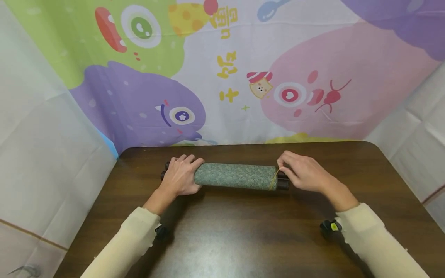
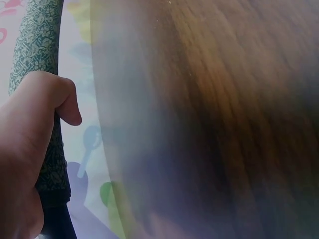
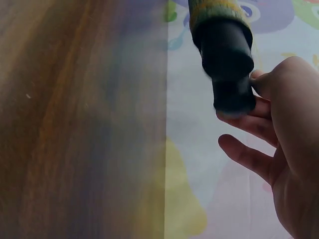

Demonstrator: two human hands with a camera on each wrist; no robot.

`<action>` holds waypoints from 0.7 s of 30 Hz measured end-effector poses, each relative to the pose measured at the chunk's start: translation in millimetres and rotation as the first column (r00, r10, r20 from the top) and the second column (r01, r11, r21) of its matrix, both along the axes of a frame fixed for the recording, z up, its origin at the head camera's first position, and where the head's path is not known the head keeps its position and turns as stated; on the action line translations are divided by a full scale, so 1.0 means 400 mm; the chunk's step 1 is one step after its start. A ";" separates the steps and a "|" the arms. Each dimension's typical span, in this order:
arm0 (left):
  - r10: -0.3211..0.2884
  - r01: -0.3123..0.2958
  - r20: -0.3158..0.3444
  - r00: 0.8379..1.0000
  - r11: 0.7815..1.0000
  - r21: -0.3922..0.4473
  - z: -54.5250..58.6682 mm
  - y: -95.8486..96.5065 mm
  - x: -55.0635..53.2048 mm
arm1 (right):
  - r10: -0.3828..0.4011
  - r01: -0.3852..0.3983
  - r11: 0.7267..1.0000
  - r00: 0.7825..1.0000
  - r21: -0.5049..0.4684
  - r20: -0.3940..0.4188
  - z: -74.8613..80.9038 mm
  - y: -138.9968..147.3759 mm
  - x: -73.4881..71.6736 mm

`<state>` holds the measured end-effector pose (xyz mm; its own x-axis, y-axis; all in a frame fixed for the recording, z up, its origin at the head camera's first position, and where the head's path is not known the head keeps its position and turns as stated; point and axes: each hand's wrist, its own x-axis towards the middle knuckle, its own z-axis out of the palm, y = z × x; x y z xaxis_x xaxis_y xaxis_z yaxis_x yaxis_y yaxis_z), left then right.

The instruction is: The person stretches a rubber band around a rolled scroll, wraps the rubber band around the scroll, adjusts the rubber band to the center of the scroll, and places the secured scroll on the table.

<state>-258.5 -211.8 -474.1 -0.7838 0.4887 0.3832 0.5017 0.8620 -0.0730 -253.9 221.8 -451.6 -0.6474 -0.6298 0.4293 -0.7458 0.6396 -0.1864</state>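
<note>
A rolled scroll (image 1: 236,176) in green patterned cloth lies crosswise in front of me, with dark knobs (image 1: 283,184) at its ends. My left hand (image 1: 180,173) grips it near its left end, fingers over the top. In the left wrist view the thumb (image 2: 70,102) bends round the green cloth (image 2: 37,45). At the other end, my right hand (image 1: 302,172) pinches a thin yellow cord (image 1: 273,180) wound around the roll. The right wrist view shows the right hand (image 3: 284,129) beside the dark end knobs (image 3: 227,47), other fingers partly spread.
A dark brown wooden table (image 1: 222,231) lies under the hands. Behind its far edge hangs a cartoon-printed cloth (image 1: 229,127). White sheeting (image 1: 45,127) closes off the left side, and a similar white wall (image 1: 420,131) stands on the right.
</note>
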 end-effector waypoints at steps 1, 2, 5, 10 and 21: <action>0.002 -0.002 0.000 1.000 1.000 0.004 -0.002 -0.002 0.001 | -0.013 0.013 1.000 1.000 -0.003 0.006 0.002 0.002 0.000; 0.003 -0.003 0.001 1.000 1.000 0.007 -0.004 -0.004 0.001 | -0.024 0.024 1.000 1.000 -0.007 0.014 0.003 0.005 0.000; 0.005 -0.005 -0.003 1.000 1.000 0.015 -0.009 -0.009 0.001 | -0.038 0.038 0.999 0.999 -0.017 0.029 0.004 0.011 -0.002; -0.002 0.002 -0.008 1.000 1.000 0.012 -0.013 -0.014 0.002 | -0.035 0.036 0.999 0.999 -0.038 0.027 0.000 0.015 -0.006; -0.040 0.040 -0.070 0.997 0.999 0.003 -0.007 -0.015 0.005 | -0.011 0.010 0.997 1.000 -0.073 -0.014 0.007 0.017 -0.026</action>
